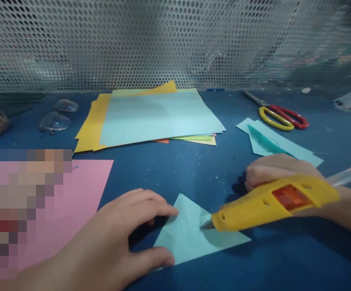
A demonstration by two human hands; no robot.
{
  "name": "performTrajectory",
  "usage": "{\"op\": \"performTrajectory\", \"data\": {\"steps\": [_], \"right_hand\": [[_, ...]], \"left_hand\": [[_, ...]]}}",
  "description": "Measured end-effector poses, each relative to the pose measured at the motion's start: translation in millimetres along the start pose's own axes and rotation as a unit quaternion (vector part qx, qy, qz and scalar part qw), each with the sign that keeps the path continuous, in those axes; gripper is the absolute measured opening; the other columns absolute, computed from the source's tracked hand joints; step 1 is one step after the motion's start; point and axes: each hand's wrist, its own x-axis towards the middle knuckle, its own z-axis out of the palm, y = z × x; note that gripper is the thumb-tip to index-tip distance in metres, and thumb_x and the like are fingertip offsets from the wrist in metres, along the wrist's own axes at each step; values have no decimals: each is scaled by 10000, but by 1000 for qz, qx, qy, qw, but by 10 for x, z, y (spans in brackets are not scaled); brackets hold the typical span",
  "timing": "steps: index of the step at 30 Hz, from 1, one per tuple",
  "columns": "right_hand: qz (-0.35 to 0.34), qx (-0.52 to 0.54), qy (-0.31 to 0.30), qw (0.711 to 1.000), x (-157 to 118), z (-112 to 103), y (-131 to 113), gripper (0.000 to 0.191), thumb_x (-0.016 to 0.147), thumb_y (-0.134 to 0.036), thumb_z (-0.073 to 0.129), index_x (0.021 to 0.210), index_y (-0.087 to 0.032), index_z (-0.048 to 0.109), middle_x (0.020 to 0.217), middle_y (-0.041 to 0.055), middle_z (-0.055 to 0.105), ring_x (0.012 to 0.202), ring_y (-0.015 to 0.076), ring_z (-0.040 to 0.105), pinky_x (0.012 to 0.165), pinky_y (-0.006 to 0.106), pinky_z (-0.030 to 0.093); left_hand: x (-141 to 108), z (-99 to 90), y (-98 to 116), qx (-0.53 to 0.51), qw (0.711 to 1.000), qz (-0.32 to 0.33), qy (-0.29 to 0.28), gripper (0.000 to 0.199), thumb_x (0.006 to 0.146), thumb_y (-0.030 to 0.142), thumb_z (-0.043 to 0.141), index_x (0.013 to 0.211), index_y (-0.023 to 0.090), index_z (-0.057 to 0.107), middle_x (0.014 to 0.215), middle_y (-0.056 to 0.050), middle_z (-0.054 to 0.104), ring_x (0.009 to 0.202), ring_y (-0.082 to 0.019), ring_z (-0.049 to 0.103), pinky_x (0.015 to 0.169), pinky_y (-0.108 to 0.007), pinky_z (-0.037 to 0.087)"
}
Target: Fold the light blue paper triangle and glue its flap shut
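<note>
A light blue paper triangle (187, 242) with creases and a few shiny glue spots lies on the blue table. My left hand (133, 226) rests at its left side, index finger and thumb spread apart, their tips touching the paper. My right hand (278, 169) is closed round a yellow hot glue gun (254, 204), partly hidden behind it; the finger grip is not fully visible. The gun's metal nozzle points left, at the right part of the triangle. A clear glue stick (349, 173) extends from the gun's back. Beyond my right hand lie more folded light blue papers (281, 139).
A stack of coloured sheets (160, 117) lies at the back middle. Scissors (275, 115) with red and yellow handles are at the back right, eyeglasses (55, 121) at the back left. Pink paper (84, 194) lies left, beside a blurred-out area. A perforated screen (151, 44) stands behind.
</note>
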Motion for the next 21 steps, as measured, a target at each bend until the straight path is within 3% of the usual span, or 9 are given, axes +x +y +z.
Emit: {"op": "performTrajectory", "data": {"steps": [7,14,21], "right_hand": [[-8,-9,26,1000,14,-30,-11,221,1021,-244,514,803,-265,486,626,-48,483,510,155,451,515,311,348],[-46,-37,60,996,57,-9,-33,229,957,-97,527,861,-284,434,648,-59,472,530,154,468,532,302,349],[-59,-96,89,990,61,70,-90,121,1007,-173,510,964,-279,470,699,-34,516,560,165,472,538,306,372]], "left_hand": [[-4,-9,-2,15,1000,-1,-1,442,708,290,922,1043,512,738,1078,173,733,932,-117,678,886,-162,519],[-3,2,-11,6,1000,-2,-1,433,707,279,914,1048,490,751,1060,145,735,899,-120,682,848,-168,525],[4,-5,22,6,1000,2,-5,350,708,239,901,955,424,736,989,140,726,847,-118,658,798,-169,516]]}}
